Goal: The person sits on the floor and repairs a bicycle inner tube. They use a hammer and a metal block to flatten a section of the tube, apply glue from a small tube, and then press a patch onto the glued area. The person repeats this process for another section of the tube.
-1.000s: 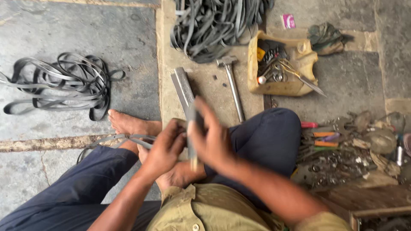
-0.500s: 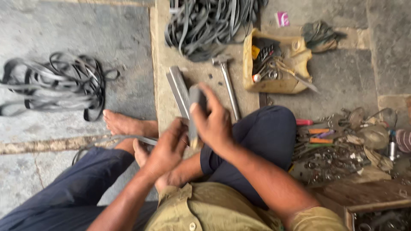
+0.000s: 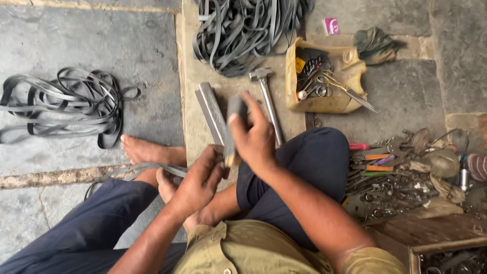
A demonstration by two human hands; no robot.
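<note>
Above the crossed legs of the seated person, a flat grey strip (image 3: 234, 127) is gripped at its upper end by the right hand (image 3: 253, 134) — the fingers (image 3: 252, 104) are curled over it and closed on it. Its lower end is pinched by the left hand (image 3: 199, 180), whose fingers are likewise closed around it, so the strip is held upright between both hands, over the stone floor (image 3: 61, 40). Just beyond the hands a metal bar (image 3: 210, 111) is laid on the floor, with a hammer (image 3: 268, 99) beside it. A heap of black rubber tubes (image 3: 243, 30) is seen further off, another bundle of tubes (image 3: 63, 106) to the left. To the right, a yellow pouch (image 3: 324, 104) is filled with scissors and small tools — a clutter of hand tools (image 3: 390, 172) is spread near the right knee.
</note>
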